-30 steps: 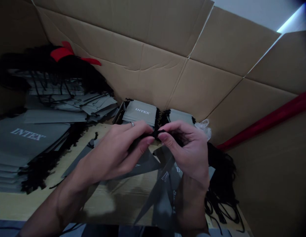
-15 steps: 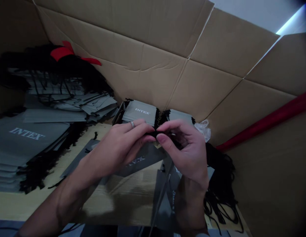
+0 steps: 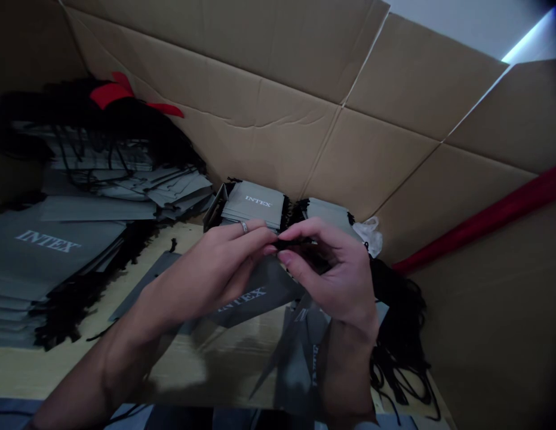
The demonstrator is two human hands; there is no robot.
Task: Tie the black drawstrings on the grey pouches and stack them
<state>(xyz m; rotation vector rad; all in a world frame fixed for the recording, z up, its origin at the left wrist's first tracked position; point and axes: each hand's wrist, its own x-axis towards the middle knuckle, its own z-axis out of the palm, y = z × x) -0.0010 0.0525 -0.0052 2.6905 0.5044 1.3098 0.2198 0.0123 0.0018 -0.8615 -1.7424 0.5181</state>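
Observation:
My left hand (image 3: 219,260), a ring on one finger, is closed in a pinch at the middle of the view. Facing it, my right hand (image 3: 340,278) pinches too, thumb against forefinger. Both sets of fingertips meet at a short length of black cord (image 3: 284,243). A grey INTEX pouch (image 3: 260,298) lies below the fingers, partly covered by my left hand. Under my right wrist are more grey pouches (image 3: 295,358), one a thin sheet slanting down to the left. Whether the cord is joined to one of these pouches is hidden.
Stacks of grey INTEX pouches (image 3: 18,263) with black cord ends fill the left, with a black cord bundle and red strip (image 3: 110,94) behind. Two smaller stacks (image 3: 255,203) stand against the cardboard wall (image 3: 278,89). Loose black cords (image 3: 398,322) lie right, beside clear plastic (image 3: 371,236).
Both pinching hands have shifted slightly left. The grey sheet under my right hand has swung out to the left, and more of the INTEX lettering shows below my left hand.

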